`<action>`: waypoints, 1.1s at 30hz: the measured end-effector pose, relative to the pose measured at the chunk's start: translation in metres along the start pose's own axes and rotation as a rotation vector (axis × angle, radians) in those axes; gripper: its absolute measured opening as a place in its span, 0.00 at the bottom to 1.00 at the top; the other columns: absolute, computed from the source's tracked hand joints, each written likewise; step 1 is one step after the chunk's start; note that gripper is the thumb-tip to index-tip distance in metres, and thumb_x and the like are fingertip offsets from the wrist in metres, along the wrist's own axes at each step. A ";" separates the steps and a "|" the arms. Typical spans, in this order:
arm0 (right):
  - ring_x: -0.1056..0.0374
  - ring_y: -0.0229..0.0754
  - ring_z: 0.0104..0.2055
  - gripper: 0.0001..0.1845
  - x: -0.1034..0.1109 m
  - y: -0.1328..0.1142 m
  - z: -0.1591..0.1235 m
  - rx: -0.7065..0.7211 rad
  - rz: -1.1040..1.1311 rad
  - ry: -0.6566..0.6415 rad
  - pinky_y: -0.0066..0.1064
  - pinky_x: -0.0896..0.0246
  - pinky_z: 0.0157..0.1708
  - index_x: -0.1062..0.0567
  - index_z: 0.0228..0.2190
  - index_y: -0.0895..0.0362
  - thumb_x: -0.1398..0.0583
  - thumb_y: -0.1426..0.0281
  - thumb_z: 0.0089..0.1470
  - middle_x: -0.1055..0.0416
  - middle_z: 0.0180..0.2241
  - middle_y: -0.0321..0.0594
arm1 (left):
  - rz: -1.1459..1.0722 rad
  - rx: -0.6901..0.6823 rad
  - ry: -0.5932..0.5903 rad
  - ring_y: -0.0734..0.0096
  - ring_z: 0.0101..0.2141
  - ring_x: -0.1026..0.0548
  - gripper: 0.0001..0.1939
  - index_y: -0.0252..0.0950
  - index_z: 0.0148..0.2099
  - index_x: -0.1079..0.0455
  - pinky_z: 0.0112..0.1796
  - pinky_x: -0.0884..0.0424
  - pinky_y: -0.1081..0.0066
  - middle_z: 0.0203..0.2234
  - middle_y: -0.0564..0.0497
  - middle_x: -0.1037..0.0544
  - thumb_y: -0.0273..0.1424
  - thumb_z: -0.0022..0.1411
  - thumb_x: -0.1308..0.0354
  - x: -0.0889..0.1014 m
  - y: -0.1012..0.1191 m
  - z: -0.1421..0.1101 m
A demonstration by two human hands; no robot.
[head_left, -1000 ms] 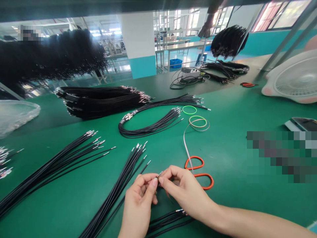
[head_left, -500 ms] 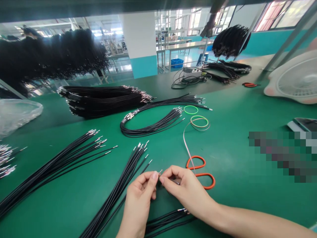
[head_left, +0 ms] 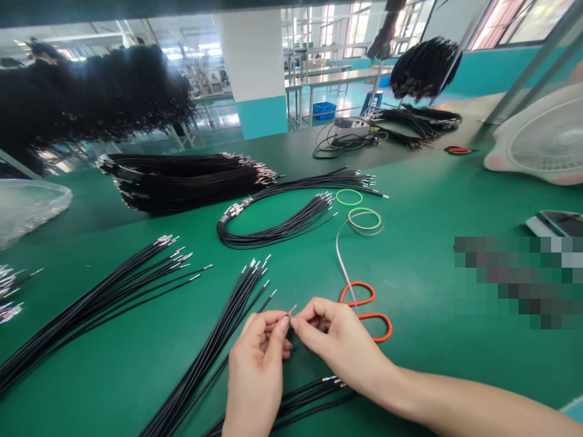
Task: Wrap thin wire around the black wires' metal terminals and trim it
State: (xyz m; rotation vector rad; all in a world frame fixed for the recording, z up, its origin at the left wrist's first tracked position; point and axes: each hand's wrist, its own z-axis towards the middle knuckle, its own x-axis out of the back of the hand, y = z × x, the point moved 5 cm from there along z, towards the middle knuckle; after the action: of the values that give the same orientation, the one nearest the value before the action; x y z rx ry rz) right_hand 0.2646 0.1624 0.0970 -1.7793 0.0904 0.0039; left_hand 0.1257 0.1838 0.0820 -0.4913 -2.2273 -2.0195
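Just beside the right hand (head_left: 339,346), orange loop (head_left: 388,328), black wires (head_left: 314,394)

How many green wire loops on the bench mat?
2. One bright green loop lies on the green bench mat; the second green loop lies just nearer, with a pale wire curling around it. None looks hidden, though others could be out of view.

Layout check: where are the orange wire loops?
In the head view, the orange wire loops lie on the green mat just beyond the right hand, at the end of a pale pink wire.
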 end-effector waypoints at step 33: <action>0.31 0.38 0.32 0.10 0.002 -0.009 0.002 0.083 -0.106 -0.124 0.29 0.37 0.34 0.27 0.27 0.57 0.41 0.65 0.57 0.25 0.28 0.36 | -0.303 0.225 -0.178 0.82 0.15 0.38 0.17 0.35 0.28 0.32 0.20 0.41 0.79 0.15 0.58 0.31 0.44 0.60 0.41 -0.004 0.002 -0.003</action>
State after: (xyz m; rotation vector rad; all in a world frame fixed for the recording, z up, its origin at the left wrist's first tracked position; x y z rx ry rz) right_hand 0.2672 0.1659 0.1054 -1.6947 -0.0915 0.0336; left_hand 0.1293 0.1805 0.0828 -0.3392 -2.7427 -1.8769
